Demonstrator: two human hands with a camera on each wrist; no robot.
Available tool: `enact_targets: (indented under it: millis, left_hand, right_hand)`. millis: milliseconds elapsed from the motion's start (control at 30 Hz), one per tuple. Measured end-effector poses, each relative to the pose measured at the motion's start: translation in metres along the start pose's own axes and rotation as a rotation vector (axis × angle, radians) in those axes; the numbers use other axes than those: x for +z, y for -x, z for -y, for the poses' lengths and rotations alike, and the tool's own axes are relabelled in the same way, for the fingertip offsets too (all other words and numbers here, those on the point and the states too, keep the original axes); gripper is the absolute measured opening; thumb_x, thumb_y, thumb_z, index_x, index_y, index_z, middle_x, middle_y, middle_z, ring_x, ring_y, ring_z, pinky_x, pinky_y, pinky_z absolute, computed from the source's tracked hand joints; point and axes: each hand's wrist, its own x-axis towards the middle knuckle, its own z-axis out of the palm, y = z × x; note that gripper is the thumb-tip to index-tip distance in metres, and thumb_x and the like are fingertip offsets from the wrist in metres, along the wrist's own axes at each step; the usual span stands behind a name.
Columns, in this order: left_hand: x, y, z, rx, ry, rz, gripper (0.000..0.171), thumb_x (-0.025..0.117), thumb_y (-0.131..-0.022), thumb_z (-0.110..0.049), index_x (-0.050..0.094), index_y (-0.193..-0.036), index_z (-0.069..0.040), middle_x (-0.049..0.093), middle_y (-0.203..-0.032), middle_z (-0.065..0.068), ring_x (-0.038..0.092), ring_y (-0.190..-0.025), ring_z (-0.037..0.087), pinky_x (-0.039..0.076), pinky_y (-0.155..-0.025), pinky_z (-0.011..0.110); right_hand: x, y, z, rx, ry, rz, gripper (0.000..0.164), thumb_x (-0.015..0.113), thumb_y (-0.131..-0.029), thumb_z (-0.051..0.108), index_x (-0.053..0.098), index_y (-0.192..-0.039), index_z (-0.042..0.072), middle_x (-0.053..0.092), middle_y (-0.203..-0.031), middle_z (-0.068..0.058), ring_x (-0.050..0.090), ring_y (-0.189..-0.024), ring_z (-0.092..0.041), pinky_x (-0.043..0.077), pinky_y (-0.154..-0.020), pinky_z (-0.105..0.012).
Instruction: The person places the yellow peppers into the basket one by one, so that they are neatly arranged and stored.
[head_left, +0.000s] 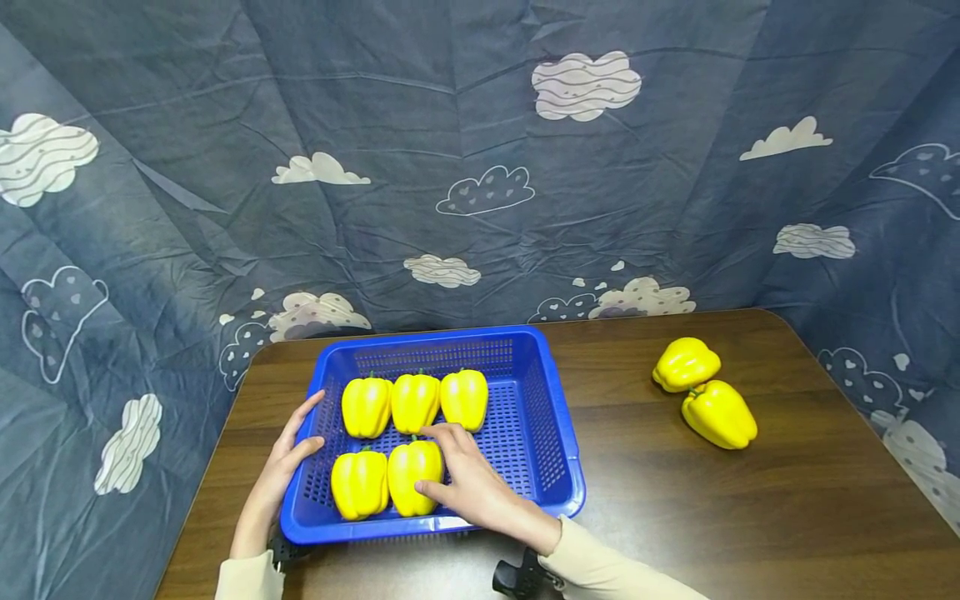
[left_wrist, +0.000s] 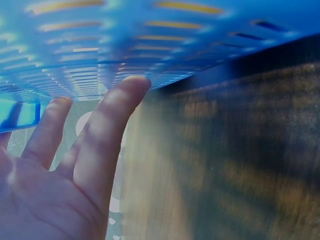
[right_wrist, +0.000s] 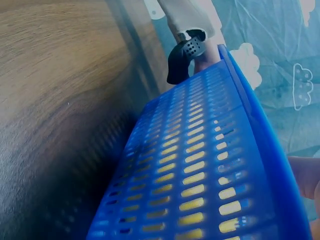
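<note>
A blue plastic basket (head_left: 562, 433) with slotted walls holds several yellow bell peppers in two rows. My left hand (head_left: 281, 467) is at its left side, thumb and a fingertip on the rim. In the left wrist view, straight fingers (left_wrist: 100, 135) touch the outer wall. Over the front row, my right hand (head_left: 476, 479) grips a yellow bell pepper (head_left: 408, 479), thumb across its front and fingers at its far right side. Another bell pepper (head_left: 360, 485) lies to its left. Only a piece of the right hand (right_wrist: 305, 180) shows in the right wrist view, beyond the rim.
Two more yellow bell peppers (head_left: 720, 414) lie together on the wooden table (head_left: 630, 500), well right of the basket. A dark cloud-print curtain (head_left: 487, 233) hangs behind the table and at both sides. Black wrist devices (head_left: 517, 575) are strapped at the sleeves.
</note>
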Motion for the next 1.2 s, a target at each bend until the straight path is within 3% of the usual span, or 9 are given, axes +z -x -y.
enact_targets:
  millis: [400, 1200]
  left_hand:
    - [0.0, 0.003, -0.001, -0.016, -0.004, -0.014, 0.057, 0.04, -0.099, -0.007, 0.02, -0.152, -0.015, 0.015, -0.153, 0.022, 0.048, -0.117, 0.008, 0.047, -0.087, 0.03]
    - [0.0, 0.0, 0.0, -0.02, 0.008, -0.005, 0.058, 0.041, -0.099, -0.008, 0.019, -0.152, -0.016, 0.013, -0.153, 0.021, 0.047, -0.118, 0.01, 0.047, -0.087, 0.031]
  right_hand:
    - [-0.023, 0.006, -0.01, -0.036, -0.068, -0.085, 0.056, 0.071, -0.085, 0.016, 0.047, -0.133, 0.0, 0.049, -0.131, -0.014, 0.046, -0.122, -0.027, 0.037, -0.101, -0.047]
    - [-0.083, 0.02, -0.046, 0.047, -0.186, -0.306, 0.048, 0.074, -0.081, 0.004, 0.055, -0.124, -0.001, 0.06, -0.118, -0.014, 0.058, -0.107, -0.026, 0.046, -0.091, -0.043]
